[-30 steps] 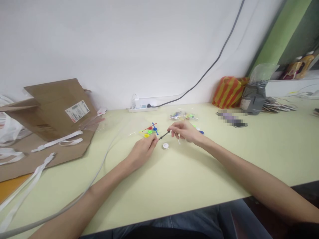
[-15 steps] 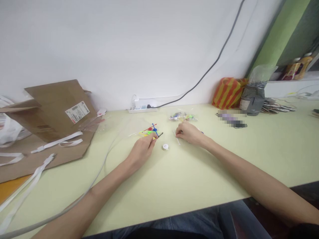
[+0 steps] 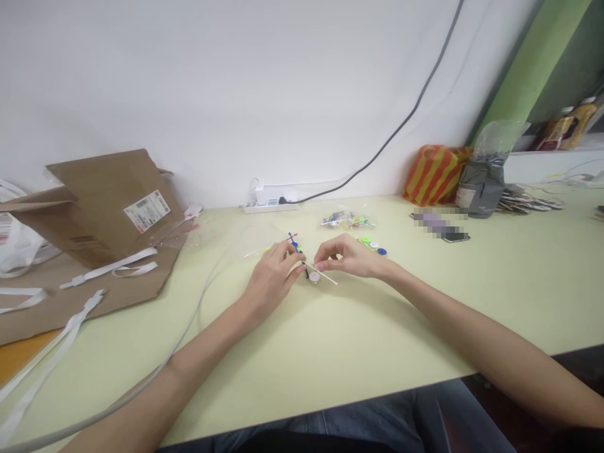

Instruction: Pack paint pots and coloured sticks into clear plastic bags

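My left hand [image 3: 274, 277] and my right hand [image 3: 346, 257] meet at the middle of the pale green table [image 3: 330, 340]. The right hand's fingertips pinch a thin white stick [image 3: 325, 277] that slants down to the right. The left hand's fingers are closed on a small black rod [image 3: 306, 273], its tip close to the white stick. A small white round piece [image 3: 314, 277] lies on the table just under the two hands. Coloured plastic pieces [image 3: 292, 240] lie behind the left hand, and more of them [image 3: 372, 245] behind the right hand.
A clear bag of coloured parts [image 3: 346, 220] and a white power strip [image 3: 271, 198] lie at the back by the wall. A brown paper bag [image 3: 94, 214] with white straps sits at the left. A grey cable [image 3: 189, 321] crosses the table. A striped bag [image 3: 434, 173] stands at the right.
The right hand let go of the black rod, reached to the table and came back with the white stick. The left hand kept the rod and drew slightly nearer.
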A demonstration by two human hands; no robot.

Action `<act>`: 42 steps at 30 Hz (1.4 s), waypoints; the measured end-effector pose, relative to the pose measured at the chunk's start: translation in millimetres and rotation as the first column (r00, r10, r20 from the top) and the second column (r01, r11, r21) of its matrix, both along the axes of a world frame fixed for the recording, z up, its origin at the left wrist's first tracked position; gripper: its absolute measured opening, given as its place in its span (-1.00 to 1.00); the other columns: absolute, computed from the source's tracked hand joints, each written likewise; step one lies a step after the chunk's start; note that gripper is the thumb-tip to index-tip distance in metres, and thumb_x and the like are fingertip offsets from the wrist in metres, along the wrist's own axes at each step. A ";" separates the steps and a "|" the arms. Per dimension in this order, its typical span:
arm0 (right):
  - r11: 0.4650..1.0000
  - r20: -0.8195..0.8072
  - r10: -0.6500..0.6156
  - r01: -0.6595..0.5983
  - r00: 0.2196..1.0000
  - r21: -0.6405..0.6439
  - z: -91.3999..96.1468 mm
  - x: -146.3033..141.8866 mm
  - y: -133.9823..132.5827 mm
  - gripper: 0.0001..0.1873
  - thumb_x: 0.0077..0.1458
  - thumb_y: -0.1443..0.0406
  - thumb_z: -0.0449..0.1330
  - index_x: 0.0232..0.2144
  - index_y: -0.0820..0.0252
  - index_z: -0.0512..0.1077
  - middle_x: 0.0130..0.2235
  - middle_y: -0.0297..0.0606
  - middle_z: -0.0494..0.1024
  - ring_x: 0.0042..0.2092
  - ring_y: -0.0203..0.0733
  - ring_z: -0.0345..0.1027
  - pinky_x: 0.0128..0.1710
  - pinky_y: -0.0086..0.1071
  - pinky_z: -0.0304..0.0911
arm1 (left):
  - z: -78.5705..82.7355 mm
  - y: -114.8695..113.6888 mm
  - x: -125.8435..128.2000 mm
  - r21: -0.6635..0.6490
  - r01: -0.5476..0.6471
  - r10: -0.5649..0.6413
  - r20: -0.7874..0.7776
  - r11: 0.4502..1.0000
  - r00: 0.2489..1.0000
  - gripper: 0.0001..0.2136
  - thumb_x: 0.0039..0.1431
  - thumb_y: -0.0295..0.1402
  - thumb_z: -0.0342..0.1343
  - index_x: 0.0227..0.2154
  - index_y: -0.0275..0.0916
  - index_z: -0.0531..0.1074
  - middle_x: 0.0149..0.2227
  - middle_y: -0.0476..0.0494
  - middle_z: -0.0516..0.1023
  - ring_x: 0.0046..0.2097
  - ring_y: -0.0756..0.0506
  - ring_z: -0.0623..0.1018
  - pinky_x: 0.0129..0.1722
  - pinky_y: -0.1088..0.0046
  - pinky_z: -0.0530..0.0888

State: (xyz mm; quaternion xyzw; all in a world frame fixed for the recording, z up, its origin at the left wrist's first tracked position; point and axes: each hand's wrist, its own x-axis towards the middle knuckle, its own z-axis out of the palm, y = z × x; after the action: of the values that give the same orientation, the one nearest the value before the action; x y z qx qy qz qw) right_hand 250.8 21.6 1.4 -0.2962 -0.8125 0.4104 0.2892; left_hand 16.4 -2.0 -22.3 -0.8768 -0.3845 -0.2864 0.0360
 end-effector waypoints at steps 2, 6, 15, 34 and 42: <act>0.992 -0.078 0.049 -0.058 0.996 -0.114 -0.6 -3.4 -3.6 -0.68 0.11 0.08 0.31 -0.34 0.26 0.53 -0.32 -0.20 0.63 -0.29 -0.21 0.47 -0.23 -0.34 0.31 | 1.3 0.4 0.6 -0.015 0.036 -0.036 -0.032 0.999 0.999 -0.78 0.41 -0.31 -0.08 -0.29 -0.21 0.44 -0.17 -0.19 0.44 -0.06 -0.19 0.43 -0.08 0.24 0.38; 0.964 -0.135 0.012 -0.048 0.991 -0.263 -1.7 -3.4 -3.0 -0.58 0.14 0.00 0.27 -0.26 0.27 0.53 -0.36 -0.18 0.63 -0.37 -0.24 0.47 -0.33 -0.37 0.29 | 3.2 -1.3 -0.4 -0.183 0.037 -0.039 -0.011 0.982 0.999 -0.69 0.40 -0.33 -0.13 -0.50 -0.21 0.29 -0.41 -0.11 0.37 -0.27 -0.14 0.37 -0.27 0.33 0.32; 0.965 -0.078 -0.095 0.072 0.992 -0.252 -6.7 1.4 4.2 -0.57 -0.02 0.00 0.38 -0.39 0.31 0.56 -0.47 -0.26 0.56 -0.53 -0.41 0.20 -0.52 -0.47 0.08 | 6.4 -3.5 -6.0 -0.539 0.012 0.015 0.047 0.842 0.999 -0.64 0.37 -0.18 -0.10 -0.55 -0.21 0.19 -0.55 0.02 0.25 -0.47 -0.04 0.25 -0.42 0.39 0.16; 0.920 0.195 -0.165 0.222 0.967 -0.323 -22.7 0.4 9.1 -0.68 -0.04 0.10 0.33 -0.47 0.29 0.48 -0.60 -0.45 0.32 -0.59 -0.46 0.01 -0.60 -0.46 -0.16 | -0.3 -9.2 10.0 -0.427 -0.222 0.175 -0.146 0.877 0.974 -0.66 0.32 -0.23 -0.17 -0.58 -0.20 0.09 -0.57 -0.01 0.29 -0.49 -0.06 0.26 -0.44 0.36 0.08; 0.957 0.269 -0.166 0.221 0.949 -0.189 -25.1 -4.1 12.2 -0.78 -0.04 0.21 0.26 -0.49 0.30 0.48 -0.58 -0.43 0.35 -0.54 -0.41 0.08 -0.54 -0.45 -0.06 | -8.6 -6.9 9.2 -0.397 -0.178 0.136 -0.133 0.900 0.982 -0.70 0.30 -0.26 -0.15 -0.56 -0.18 0.13 -0.45 -0.10 0.38 -0.35 -0.12 0.38 -0.36 0.35 0.19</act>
State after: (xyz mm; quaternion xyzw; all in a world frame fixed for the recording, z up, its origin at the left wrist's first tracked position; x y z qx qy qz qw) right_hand 246.7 33.8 -23.7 -0.4540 -0.7595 0.4255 0.1895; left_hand 25.6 -8.9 -31.0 -0.8446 -0.5027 -0.1513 -0.1047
